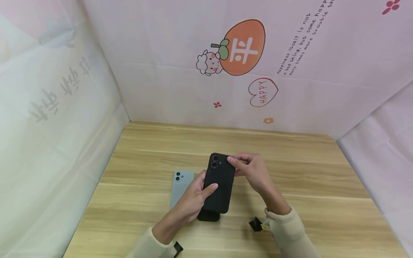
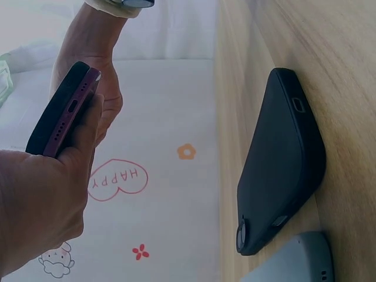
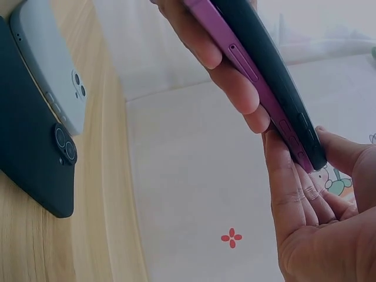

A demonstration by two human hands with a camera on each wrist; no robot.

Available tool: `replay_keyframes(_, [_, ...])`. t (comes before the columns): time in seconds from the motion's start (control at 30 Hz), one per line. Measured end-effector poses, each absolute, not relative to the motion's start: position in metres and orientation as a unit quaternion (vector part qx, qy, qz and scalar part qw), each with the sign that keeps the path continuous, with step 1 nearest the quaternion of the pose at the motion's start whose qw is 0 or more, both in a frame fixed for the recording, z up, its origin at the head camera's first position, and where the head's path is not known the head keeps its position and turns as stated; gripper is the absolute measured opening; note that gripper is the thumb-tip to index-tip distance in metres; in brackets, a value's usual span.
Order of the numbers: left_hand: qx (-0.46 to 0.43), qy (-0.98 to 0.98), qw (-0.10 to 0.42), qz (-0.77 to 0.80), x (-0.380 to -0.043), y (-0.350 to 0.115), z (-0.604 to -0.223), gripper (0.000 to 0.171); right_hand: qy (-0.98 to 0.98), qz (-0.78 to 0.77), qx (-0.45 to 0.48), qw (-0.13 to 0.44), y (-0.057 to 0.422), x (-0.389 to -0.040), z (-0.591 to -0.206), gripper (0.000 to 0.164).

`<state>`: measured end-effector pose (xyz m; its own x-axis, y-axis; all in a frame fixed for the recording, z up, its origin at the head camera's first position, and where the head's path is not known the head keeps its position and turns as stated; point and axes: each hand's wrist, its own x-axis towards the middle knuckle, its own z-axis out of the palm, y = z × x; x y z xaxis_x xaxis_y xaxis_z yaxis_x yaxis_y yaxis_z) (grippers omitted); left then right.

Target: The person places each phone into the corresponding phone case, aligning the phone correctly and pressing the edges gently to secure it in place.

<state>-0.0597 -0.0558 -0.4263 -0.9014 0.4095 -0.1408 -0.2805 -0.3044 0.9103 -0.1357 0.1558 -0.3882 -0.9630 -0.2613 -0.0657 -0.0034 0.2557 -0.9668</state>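
Both hands hold a purple-sided phone with a black phone case against its back, raised above the table. The case faces up in the head view, two camera lenses at its upper left. The phone's purple side shows bare beside the case in the right wrist view. My left hand grips the lower left, thumb across the case and fingers underneath. At the upper right corner my right hand pinches phone and case between thumb and fingers. In the left wrist view, the phone's purple bottom edge with its charging port lies beside the case.
Below the hands, a black-cased phone lies on the wooden table, mostly hidden in the head view. Beside it on the left is a light blue phone, camera end away from me. A printed cloth wall stands behind the table.
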Motion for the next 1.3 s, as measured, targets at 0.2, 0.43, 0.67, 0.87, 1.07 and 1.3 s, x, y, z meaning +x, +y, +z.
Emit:
replay_keyframes(0.2, [0.061, 0.550, 0.211, 0.806, -0.0591, -0.0569, -0.4257, 0.043, 0.779, -0.611, -0.087, 0.111, 0.1544, -0.1365, -0.3875, 0.030])
replay_keyframes(0.43, [0.061, 0.548, 0.210, 0.807, -0.0582, -0.0580, -0.4268, 0.044, 0.772, -0.621, -0.078, 0.115, 0.1530, -0.1359, -0.3896, 0.029])
replay_keyframes(0.67, [0.062, 0.529, 0.218, 0.818, -0.0561, -0.0584, -0.4288, 0.044, 0.746, -0.650, -0.074, 0.127, 0.1507, -0.1344, -0.3937, 0.022])
replay_keyframes(0.87, [0.069, 0.521, 0.221, 0.821, -0.0555, -0.0581, -0.4286, 0.044, 0.733, -0.664, -0.080, 0.127, 0.1515, -0.1330, -0.3943, 0.020])
replay_keyframes(1.07, [0.060, 0.539, 0.227, 0.809, -0.0573, -0.0597, -0.4258, 0.044, 0.738, -0.660, -0.077, 0.115, 0.1510, -0.1323, -0.3906, 0.020])
replay_keyframes(1.3, [0.054, 0.577, 0.222, 0.784, -0.0625, -0.0650, -0.4247, 0.044, 0.755, -0.642, -0.083, 0.104, 0.1503, -0.1306, -0.3856, 0.021])
